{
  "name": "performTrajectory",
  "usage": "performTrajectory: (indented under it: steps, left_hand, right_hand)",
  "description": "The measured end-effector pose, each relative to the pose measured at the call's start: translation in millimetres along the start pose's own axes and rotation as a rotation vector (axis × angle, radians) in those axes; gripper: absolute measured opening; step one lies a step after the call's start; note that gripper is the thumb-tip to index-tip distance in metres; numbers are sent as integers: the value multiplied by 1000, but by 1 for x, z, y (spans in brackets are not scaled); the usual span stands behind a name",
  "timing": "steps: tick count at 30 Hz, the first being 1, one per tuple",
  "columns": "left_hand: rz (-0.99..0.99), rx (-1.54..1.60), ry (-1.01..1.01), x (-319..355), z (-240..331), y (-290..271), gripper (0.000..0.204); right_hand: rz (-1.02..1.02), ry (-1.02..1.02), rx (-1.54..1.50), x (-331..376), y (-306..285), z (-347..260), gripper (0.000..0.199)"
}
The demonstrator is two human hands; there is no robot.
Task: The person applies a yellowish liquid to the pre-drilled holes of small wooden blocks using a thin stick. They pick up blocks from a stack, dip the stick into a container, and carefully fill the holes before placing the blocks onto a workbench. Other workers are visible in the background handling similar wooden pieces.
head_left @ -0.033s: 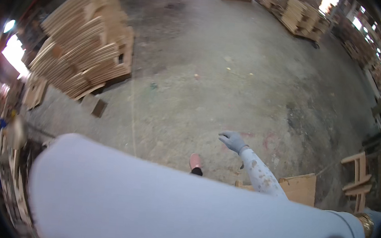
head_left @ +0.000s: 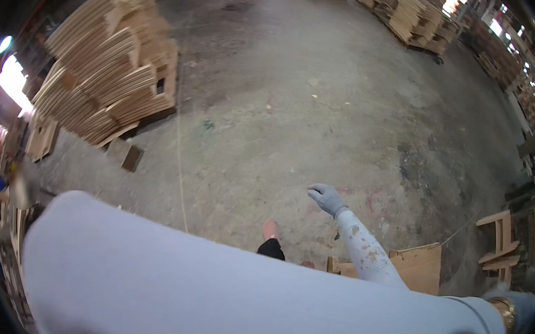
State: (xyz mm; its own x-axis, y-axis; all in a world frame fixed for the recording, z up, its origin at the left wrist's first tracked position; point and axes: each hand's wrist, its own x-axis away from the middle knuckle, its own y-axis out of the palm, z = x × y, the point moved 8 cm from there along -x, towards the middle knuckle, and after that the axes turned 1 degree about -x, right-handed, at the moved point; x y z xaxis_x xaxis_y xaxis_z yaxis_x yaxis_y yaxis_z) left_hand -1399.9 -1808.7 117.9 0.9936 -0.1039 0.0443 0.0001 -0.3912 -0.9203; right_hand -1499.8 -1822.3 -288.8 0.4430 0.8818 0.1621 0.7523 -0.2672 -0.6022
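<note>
My left arm crosses the bottom of the view in a pale sleeve (head_left: 237, 291), its elbow at the left. A gold-coloured band (head_left: 505, 313) circles the wrist. Beyond it, my left hand (head_left: 528, 305), in a grey glove, is blurred at the lower right edge, and its fingers cannot be made out. My right hand (head_left: 326, 199), also gloved in grey, hangs over the concrete floor (head_left: 263, 147). Its fingers are loosely bent, a small gap parts them from the thumb, and no object shows in them. Brown stains mark the right sleeve (head_left: 365, 249).
Curved wooden pieces (head_left: 107, 70) are piled high at the left, a small wooden block (head_left: 125, 154) beside them. A flat wooden board (head_left: 418, 267) lies by my right forearm. Wooden frames (head_left: 499, 248) stand at the right. Another wood stack (head_left: 420, 21) sits far right.
The surroundings have shifted slightly left in the view. More of my dark trouser leg shows, and part of a second shoe has appeared. My right hand keeps nearly the same pose.
</note>
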Motion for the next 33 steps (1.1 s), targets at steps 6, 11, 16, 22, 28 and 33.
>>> performTrajectory:
  steps: [6,11,16,22,28,33]
  left_hand:
    - [-64,-67,64,-220,-237,93,22]
    - [-180,-99,58,-423,-399,188,28]
    - [-156,-115,11,-579,-606,288,33]
    - [-145,-209,29,-869,-808,355,40]
    - [-55,-47,-32,-1085,-1112,512,11]
    - [-256,645,-48,-1236,-1359,743,28]
  right_hand:
    - [-421,760,309,-21,-69,214,42]
    - [-840,864,434,-120,-123,289,35]
    - [-633,838,526,-505,-255,319,30]
    - [-42,195,51,-1123,-420,206,43]
    - [124,167,-136,-1403,-549,228,34]
    - [-375,916,334,-1337,-595,449,44]
